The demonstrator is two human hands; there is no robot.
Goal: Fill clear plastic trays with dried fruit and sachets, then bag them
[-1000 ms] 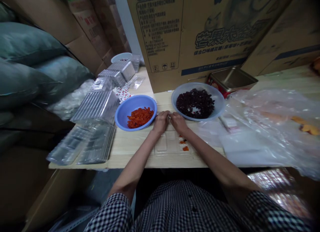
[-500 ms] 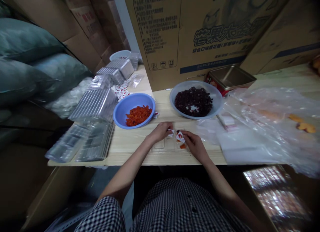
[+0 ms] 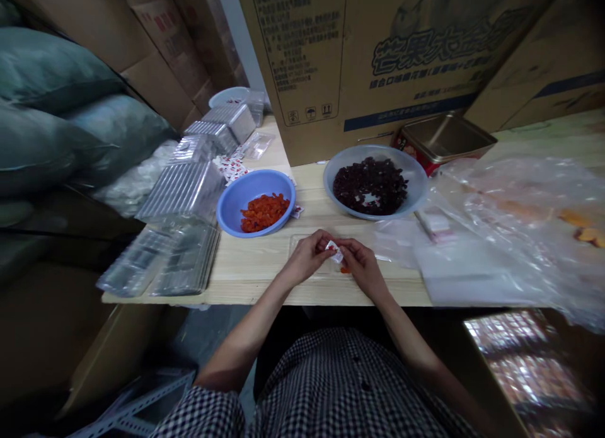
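Note:
Between my two hands is a small white printed packet (image 3: pixel 334 251) with red marks. My left hand (image 3: pixel 307 259) pinches its left side, and my right hand (image 3: pixel 363 266) has thumb and fingers closed on its right side. Below them a shallow clear plastic tray (image 3: pixel 293 241) lies on the table, largely covered by the hands. An orange dried fruit piece (image 3: pixel 345 270) shows in it under my right hand. Beyond my left hand stands a blue bowl (image 3: pixel 224 212) of orange dried fruit pieces. A pale bowl (image 3: pixel 329 184) of dark dried fruit stands beyond my right hand.
Stacked clear plastic boxes (image 3: pixel 182 192) and lids (image 3: pixel 186 261) line the table's left side. Loose printed packets (image 3: pixel 231 168) lie behind the blue bowl. A large carton (image 3: pixel 307 79) and an open tin (image 3: pixel 444 142) stand at the back. Clear plastic bags (image 3: pixel 520 205) cover the right side.
My hands have come together over the tray, and both now touch the printed packet that my right hand held. The view has shifted slightly.

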